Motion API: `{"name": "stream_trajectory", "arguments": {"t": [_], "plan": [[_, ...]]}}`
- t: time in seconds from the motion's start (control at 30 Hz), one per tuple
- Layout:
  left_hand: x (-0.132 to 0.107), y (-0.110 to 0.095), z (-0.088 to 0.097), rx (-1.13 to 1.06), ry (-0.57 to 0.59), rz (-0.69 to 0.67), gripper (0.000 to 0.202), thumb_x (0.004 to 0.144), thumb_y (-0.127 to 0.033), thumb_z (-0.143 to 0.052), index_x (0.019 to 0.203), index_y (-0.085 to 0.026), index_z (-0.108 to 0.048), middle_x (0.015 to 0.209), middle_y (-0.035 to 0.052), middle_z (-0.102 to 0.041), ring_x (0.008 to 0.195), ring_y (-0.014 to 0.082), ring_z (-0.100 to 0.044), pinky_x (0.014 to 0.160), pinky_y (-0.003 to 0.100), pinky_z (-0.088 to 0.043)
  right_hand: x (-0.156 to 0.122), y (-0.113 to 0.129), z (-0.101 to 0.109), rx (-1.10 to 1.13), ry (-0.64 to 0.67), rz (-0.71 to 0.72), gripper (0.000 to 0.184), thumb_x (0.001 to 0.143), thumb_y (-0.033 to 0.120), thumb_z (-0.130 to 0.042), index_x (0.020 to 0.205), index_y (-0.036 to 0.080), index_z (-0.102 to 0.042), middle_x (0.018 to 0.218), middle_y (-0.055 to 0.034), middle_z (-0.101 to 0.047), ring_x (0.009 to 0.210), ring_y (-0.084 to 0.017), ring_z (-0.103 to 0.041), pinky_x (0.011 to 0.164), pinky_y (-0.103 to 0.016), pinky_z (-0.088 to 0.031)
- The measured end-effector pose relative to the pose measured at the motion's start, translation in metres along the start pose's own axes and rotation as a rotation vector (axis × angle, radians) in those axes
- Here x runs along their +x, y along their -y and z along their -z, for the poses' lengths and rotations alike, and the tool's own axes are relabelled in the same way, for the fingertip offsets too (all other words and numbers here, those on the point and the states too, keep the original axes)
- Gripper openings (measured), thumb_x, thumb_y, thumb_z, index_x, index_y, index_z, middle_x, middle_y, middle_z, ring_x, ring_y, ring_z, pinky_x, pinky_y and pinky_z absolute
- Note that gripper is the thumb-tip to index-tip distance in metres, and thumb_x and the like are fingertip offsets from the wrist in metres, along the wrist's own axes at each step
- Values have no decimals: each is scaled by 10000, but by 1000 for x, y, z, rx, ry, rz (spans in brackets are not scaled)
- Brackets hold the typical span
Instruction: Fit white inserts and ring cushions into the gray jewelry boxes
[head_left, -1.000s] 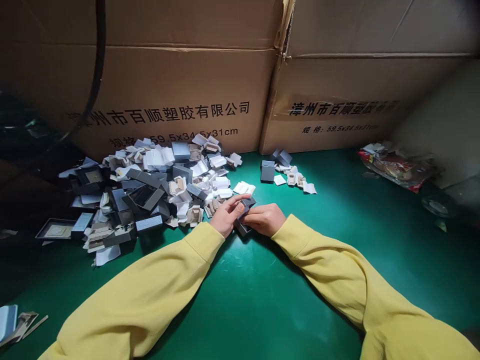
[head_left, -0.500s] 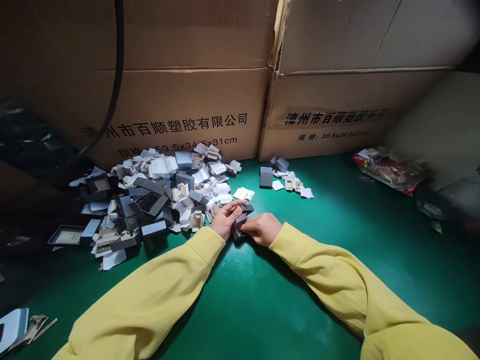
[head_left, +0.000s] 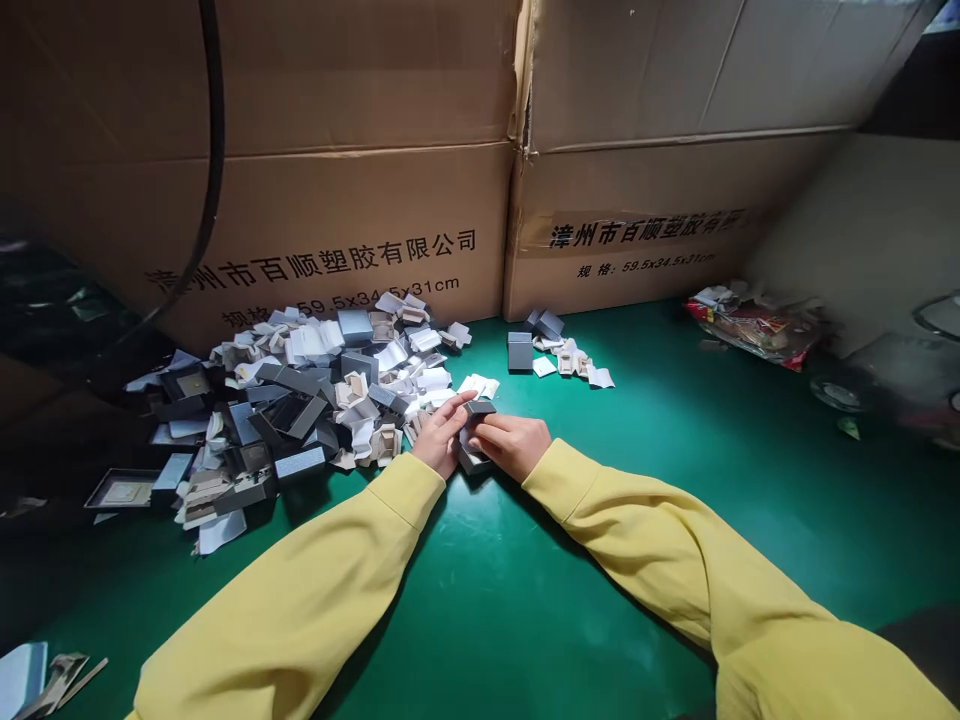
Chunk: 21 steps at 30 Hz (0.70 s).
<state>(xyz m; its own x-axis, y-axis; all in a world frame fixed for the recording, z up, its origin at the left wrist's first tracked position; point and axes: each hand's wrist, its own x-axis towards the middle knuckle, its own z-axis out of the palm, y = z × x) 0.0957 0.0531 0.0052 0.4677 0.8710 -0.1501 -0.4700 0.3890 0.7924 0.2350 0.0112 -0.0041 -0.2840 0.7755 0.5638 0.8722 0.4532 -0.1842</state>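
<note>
Both hands meet over a small dark grey box on the green table. My left hand grips the box's left side, fingers curled onto its top. My right hand holds the right side, fingers pinched at the small grey lid piece on top. Both arms wear yellow sleeves. Just left of my hands lies a big heap of grey boxes, white and beige inserts.
Two large printed cardboard cartons stand along the table's back. A single grey box and a few loose pieces lie behind my hands. A red wrapper pile sits at right; grey scraps at front left.
My hands stay together on the small box; the lid piece has been turned more upright on top. The view has shifted slightly.
</note>
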Motion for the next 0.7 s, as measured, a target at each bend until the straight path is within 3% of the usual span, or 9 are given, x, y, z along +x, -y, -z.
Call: {"name": "stream_trajectory", "arguments": {"t": [0.2, 0.37, 0.53, 0.7], "plan": [[-1, -1, 0, -7, 14, 36, 437, 719, -292, -667, 1125, -164, -572, 875, 45, -647, 647, 105, -566, 553, 203, -435, 5, 4, -4, -26, 94, -60, 300, 878, 377, -457, 699, 209, -630, 726, -6, -635, 587, -78, -519, 483, -249, -199], [-2, -1, 0, -29, 37, 51, 456, 739, -307, -642, 1167, -169, -568, 1026, 80, -635, 812, 156, -595, 652, 232, -466, 9, 3, -4, -30, 135, -55, 238, 840, 366, -511, 712, 211, -640, 757, -1, -659, 585, -93, -534, 480, -247, -203], [-4, 3, -1, -9, 50, 13, 467, 648, -292, -722, 1090, -183, -620, 1068, 71, -634, 934, 191, -585, 691, 240, -467, 5, -4, -8, -16, 17, -20, 207, 834, 366, -528, 743, 227, -651, 736, 12, -661, 577, -84, -544, 469, -224, -258], [-1, 6, 2, 36, -9, -74, 276, 653, -256, -712, 915, -179, -676, 871, 38, -680, 840, 190, -612, 735, 285, -482, -2, -6, -4, 112, -62, 23, 289, 892, 371, -430, 838, 224, -673, 780, -11, -692, 650, -105, -614, 530, -202, -393]]}}
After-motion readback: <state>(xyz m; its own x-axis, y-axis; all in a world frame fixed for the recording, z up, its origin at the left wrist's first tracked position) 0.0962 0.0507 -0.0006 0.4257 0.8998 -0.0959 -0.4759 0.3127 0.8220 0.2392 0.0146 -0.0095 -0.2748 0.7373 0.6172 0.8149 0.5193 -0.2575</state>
